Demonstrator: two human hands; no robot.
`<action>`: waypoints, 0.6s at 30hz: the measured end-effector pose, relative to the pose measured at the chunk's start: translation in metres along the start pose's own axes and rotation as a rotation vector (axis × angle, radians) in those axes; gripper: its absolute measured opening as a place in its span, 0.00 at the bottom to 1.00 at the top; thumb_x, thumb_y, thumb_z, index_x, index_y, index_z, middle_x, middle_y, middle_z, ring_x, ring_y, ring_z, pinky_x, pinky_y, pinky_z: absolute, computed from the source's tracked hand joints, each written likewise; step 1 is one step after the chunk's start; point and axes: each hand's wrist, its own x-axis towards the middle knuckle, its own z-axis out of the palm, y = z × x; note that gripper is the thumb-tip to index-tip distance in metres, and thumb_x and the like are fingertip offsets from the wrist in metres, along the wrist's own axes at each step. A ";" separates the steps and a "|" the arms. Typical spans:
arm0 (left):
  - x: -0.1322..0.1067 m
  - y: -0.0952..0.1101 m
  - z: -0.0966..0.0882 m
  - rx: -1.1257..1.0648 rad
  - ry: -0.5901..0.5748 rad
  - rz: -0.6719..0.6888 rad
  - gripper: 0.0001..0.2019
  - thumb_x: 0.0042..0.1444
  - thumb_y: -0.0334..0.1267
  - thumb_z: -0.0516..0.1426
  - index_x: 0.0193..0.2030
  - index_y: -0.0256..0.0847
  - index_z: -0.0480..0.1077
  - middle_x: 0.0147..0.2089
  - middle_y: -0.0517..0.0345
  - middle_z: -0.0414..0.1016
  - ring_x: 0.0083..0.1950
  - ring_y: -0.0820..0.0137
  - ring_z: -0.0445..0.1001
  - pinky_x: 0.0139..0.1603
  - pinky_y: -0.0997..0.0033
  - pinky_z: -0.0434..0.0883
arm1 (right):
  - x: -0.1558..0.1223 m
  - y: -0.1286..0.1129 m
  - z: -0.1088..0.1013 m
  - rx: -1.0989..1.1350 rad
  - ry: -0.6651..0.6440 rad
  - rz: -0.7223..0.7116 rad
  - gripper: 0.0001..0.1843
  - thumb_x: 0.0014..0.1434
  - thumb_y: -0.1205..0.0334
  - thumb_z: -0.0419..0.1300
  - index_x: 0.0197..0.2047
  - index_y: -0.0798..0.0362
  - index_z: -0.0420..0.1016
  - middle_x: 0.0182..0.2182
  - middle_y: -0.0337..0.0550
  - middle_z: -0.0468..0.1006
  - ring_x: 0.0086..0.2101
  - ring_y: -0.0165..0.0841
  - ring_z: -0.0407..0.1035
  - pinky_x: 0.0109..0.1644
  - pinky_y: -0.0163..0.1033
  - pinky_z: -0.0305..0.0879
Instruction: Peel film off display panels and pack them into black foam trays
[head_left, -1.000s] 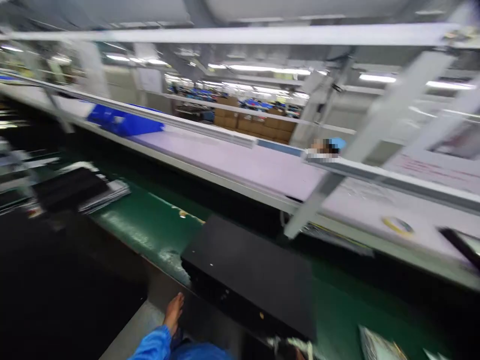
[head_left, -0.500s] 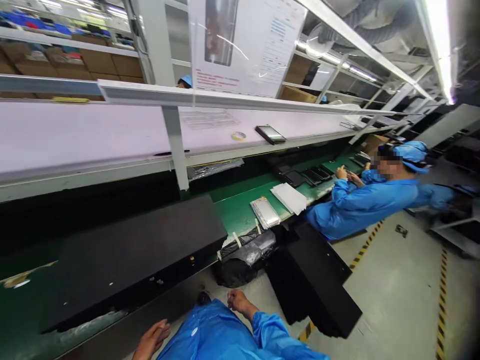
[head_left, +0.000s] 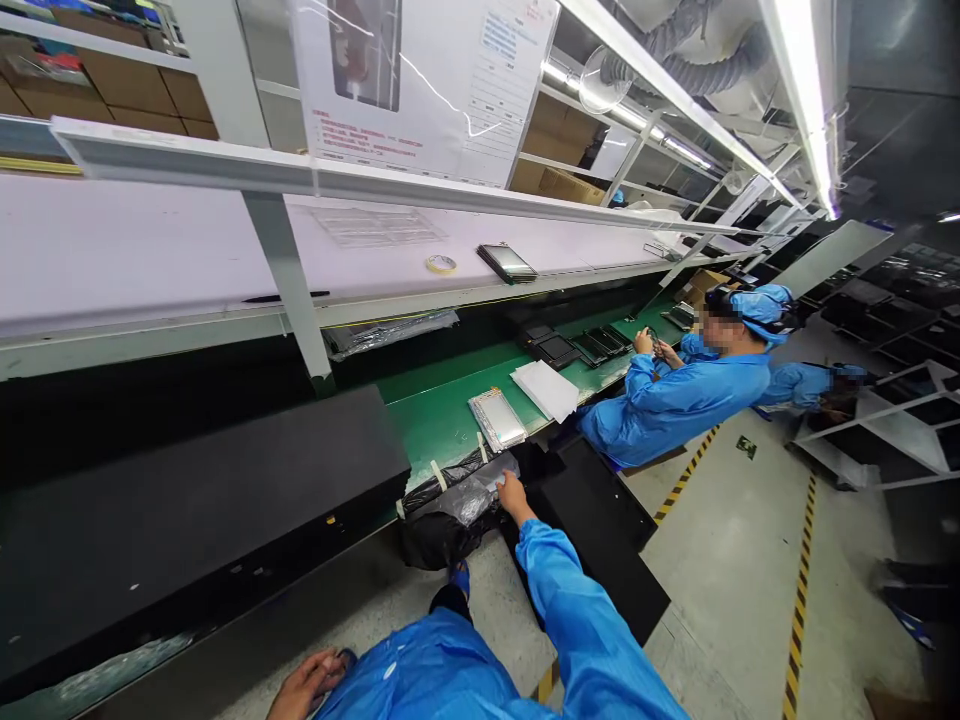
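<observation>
My right hand (head_left: 513, 494) reaches forward to a black plastic bag (head_left: 450, 505) taped to the edge of the green conveyor belt (head_left: 442, 415); its fingers rest on the bag's rim, and whether they grip it is unclear. My left hand (head_left: 307, 683) lies low on my blue-clad thigh, fingers loosely curled, holding nothing that I can see. A large black flat panel (head_left: 195, 500) lies on the belt to my left. A silvery packet (head_left: 496, 418) and white sheets (head_left: 546, 388) lie on the belt just past the bag.
A co-worker in blue coat and cap (head_left: 682, 395) sits to the right at the belt, handling small black trays (head_left: 577, 345). A tape roll (head_left: 441, 264) and a dark tablet (head_left: 507, 261) lie on the pale upper shelf. Black boxes (head_left: 600, 530) stand on the floor beside me.
The view swung right and steadied. My right hand went from near my lap out to the black bag. My left hand stayed on my thigh.
</observation>
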 end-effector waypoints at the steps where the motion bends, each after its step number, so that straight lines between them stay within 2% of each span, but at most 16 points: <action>1: 0.003 0.002 0.006 -0.006 0.015 0.002 0.28 0.17 0.68 0.58 0.29 0.60 0.66 0.34 0.60 0.85 0.57 0.44 0.77 0.61 0.48 0.68 | 0.021 0.005 -0.009 -0.014 0.006 -0.022 0.27 0.65 0.68 0.52 0.66 0.63 0.64 0.61 0.60 0.71 0.61 0.40 0.65 0.63 0.35 0.57; 3: 0.014 0.005 0.023 -0.030 0.061 -0.001 0.27 0.20 0.68 0.57 0.30 0.62 0.66 0.34 0.65 0.85 0.58 0.47 0.77 0.63 0.51 0.68 | 0.060 0.016 -0.022 -0.050 0.008 -0.070 0.29 0.65 0.67 0.52 0.68 0.65 0.61 0.64 0.62 0.67 0.63 0.41 0.61 0.65 0.36 0.53; 5: 0.026 0.006 0.050 -0.075 0.131 -0.024 0.27 0.21 0.68 0.56 0.31 0.62 0.66 0.34 0.65 0.85 0.58 0.49 0.77 0.64 0.53 0.67 | 0.098 0.027 -0.031 -0.091 -0.006 -0.118 0.30 0.65 0.68 0.53 0.69 0.64 0.59 0.67 0.64 0.61 0.65 0.43 0.57 0.67 0.39 0.50; 7: 0.040 0.009 0.088 -0.145 0.185 -0.055 0.27 0.20 0.69 0.56 0.30 0.60 0.65 0.33 0.61 0.85 0.58 0.48 0.77 0.63 0.52 0.68 | 0.131 0.039 -0.035 -0.128 -0.036 -0.168 0.33 0.63 0.68 0.55 0.71 0.63 0.57 0.70 0.65 0.54 0.68 0.46 0.51 0.69 0.43 0.47; 10: 0.056 0.017 0.153 -0.236 0.169 -0.056 0.28 0.20 0.69 0.59 0.30 0.60 0.66 0.34 0.58 0.86 0.56 0.47 0.79 0.61 0.53 0.70 | 0.170 0.052 -0.035 -0.160 -0.109 -0.245 0.37 0.61 0.65 0.59 0.71 0.60 0.56 0.72 0.65 0.49 0.70 0.50 0.43 0.70 0.47 0.44; 12: 0.063 0.025 0.190 -0.247 0.135 -0.054 0.28 0.19 0.69 0.61 0.30 0.62 0.68 0.35 0.59 0.86 0.54 0.46 0.79 0.60 0.52 0.71 | 0.187 0.055 -0.032 -0.170 -0.156 -0.275 0.38 0.60 0.63 0.62 0.71 0.59 0.56 0.72 0.66 0.47 0.71 0.54 0.40 0.69 0.51 0.45; 14: 0.065 0.033 0.217 -0.237 0.129 -0.062 0.27 0.18 0.68 0.62 0.30 0.63 0.69 0.34 0.60 0.86 0.53 0.44 0.80 0.60 0.49 0.70 | 0.198 0.053 -0.027 -0.179 -0.187 -0.275 0.39 0.60 0.60 0.62 0.71 0.58 0.55 0.72 0.69 0.46 0.71 0.58 0.39 0.68 0.56 0.47; 18: 0.058 0.058 0.242 -0.195 0.144 -0.073 0.26 0.22 0.68 0.59 0.32 0.64 0.67 0.35 0.64 0.86 0.55 0.46 0.79 0.63 0.49 0.68 | 0.207 0.042 -0.014 -0.203 -0.226 -0.227 0.41 0.60 0.60 0.62 0.73 0.58 0.51 0.71 0.77 0.42 0.70 0.65 0.37 0.65 0.65 0.47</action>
